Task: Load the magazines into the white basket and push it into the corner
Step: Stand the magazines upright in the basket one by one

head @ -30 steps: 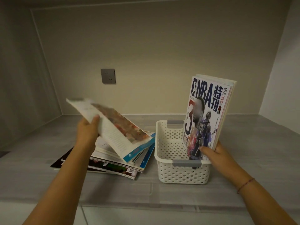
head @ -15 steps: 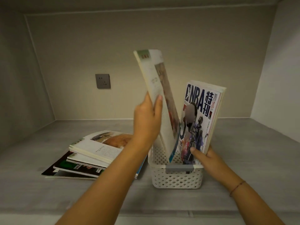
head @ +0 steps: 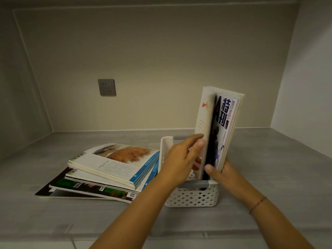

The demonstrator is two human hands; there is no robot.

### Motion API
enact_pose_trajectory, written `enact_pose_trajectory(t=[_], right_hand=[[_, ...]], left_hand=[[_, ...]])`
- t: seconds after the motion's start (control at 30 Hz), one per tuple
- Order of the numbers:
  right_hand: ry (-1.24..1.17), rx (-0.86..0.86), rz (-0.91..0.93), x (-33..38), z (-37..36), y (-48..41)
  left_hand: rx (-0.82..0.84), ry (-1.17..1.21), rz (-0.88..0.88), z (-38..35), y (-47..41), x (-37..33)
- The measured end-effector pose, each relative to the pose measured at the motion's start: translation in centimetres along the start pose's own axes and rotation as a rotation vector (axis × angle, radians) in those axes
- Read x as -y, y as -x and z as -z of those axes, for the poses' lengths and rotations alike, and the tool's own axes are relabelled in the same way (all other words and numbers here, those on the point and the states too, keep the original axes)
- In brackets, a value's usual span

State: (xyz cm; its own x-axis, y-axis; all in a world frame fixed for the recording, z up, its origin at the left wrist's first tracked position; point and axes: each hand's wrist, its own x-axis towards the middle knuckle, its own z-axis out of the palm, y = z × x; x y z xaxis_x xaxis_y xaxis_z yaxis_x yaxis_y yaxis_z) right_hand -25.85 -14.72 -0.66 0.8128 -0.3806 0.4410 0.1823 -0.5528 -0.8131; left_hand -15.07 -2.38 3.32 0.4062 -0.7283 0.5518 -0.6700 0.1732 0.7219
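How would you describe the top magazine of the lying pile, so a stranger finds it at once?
Left of the white basket lies a stack of magazines. The top magazine leans against the basket wall; only it shows an orange-brown photograph above printed text, with a blue spine.

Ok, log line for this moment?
left hand: seating magazine upright | right hand: bracing magazines | white basket: not cornered | stack: remains

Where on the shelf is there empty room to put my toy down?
Bare shelf lies right of the white basket, out to the right wall. More lies behind the magazine stack, under the wall socket. The front strip is open but crossed by both arms. It is crowded where the stack touches the basket, and where the left hand and right hand hold upright magazines.
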Motion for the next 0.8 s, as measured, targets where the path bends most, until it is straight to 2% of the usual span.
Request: enact_pose_trajectory(t=[0.23,0.47,0.57,0.67,0.73,0.8], right_hand=[[-0.099,0.006,0.016,-0.3,-0.2,-0.2],[-0.100,0.012,0.002,-0.3,-0.3,-0.3],[-0.075,0.006,-0.053,-0.6,-0.1,0.0],[-0.057,0.013,-0.098,-1.0,0.0,0.2],[-0.053,0.007,-0.112,-1.4,0.0,0.1],[-0.047,-0.001,-0.127,-1.6,0.0,0.0]], left_hand=[[0.272,-0.007,0.124,-0.3,0.2,0.3],[0.264,-0.032,0.114,-0.3,0.2,0.8],[0.122,-0.005,0.097,1.0,0.9,1.3],[-0.162,-0.034,0.141,3.3,1.8,3.2],[-0.409,-0.163,0.244,5.5,2.5,5.6],[-0.589,-0.435,0.469,8.2,3.4,8.8]])
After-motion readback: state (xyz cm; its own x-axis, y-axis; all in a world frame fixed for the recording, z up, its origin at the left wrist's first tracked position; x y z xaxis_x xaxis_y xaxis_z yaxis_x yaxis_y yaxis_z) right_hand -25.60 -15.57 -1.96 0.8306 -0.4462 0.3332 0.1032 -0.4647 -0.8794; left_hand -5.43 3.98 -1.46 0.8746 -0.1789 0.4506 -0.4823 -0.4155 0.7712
